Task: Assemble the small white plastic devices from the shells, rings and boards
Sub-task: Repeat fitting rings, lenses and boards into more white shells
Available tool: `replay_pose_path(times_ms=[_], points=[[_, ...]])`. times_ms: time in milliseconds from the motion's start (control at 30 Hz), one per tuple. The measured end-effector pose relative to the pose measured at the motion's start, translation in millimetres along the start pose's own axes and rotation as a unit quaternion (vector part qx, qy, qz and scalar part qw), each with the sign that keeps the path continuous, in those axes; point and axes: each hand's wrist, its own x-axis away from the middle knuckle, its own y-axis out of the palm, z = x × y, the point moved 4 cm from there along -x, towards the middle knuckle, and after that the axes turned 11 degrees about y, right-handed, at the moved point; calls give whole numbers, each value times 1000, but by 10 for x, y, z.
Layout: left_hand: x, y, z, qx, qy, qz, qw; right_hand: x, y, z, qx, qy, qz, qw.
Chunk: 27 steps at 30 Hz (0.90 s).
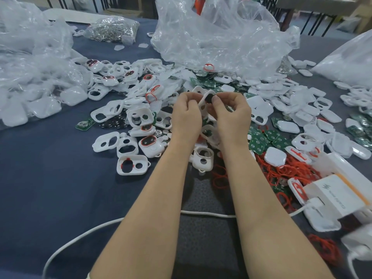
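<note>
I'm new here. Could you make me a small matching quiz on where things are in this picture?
1 white shell
2 red rings
3 white cable
4 bag of metal parts

A far back, left of centre
B pinched between left hand and right hand
C heaped right of the right forearm
D trailing across the near foreground

Pairs: 1-B, 2-C, 3-D, 4-A

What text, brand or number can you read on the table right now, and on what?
White box: a lightning-bolt mark and a line of grey print, too blurred to read.
Green boards: any markings too small to read.
White shell held by left hand and right hand: no print visible.
Nothing else legible.
</note>
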Motion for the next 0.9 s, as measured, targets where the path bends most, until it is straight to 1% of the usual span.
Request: replay_pose_path(times_ms=[67, 133, 200, 267, 433, 533, 600, 633, 767, 900], points=[[11, 8, 31, -10, 25, -3, 1000, 3, -4, -3, 14, -4, 0, 1000], [22, 17, 53, -34, 62, -24, 997, 10, 1, -5, 30, -11, 0, 999], [25, 13, 48, -51, 77, -43, 995, 10, 1, -11, 48, -20, 6, 999], [14, -11, 35, -45, 66, -38, 996, -1, 0, -9, 52, -21, 10, 998], [13, -16, 5, 3, 5, -18, 1000, -20, 0, 8, 48, -20, -3, 999], [7, -15, -6, 37, -13, -20, 999, -67, 11, 62, 22, 49, -59, 997], [2, -20, -10, 34, -1, -23, 999, -80, 24, 71, -2, 85, -87, 993], [2, -20, -13, 28, 9, -24, 999, -85, 27, 73, -3, 90, -90, 992], [-9, -15, -5, -42, 68, -34, 996, -72, 29, 73, 8, 77, -92, 993], [-13, 4, -5, -46, 89, -56, 993, -76, 14, 77, 27, 58, -79, 995]])
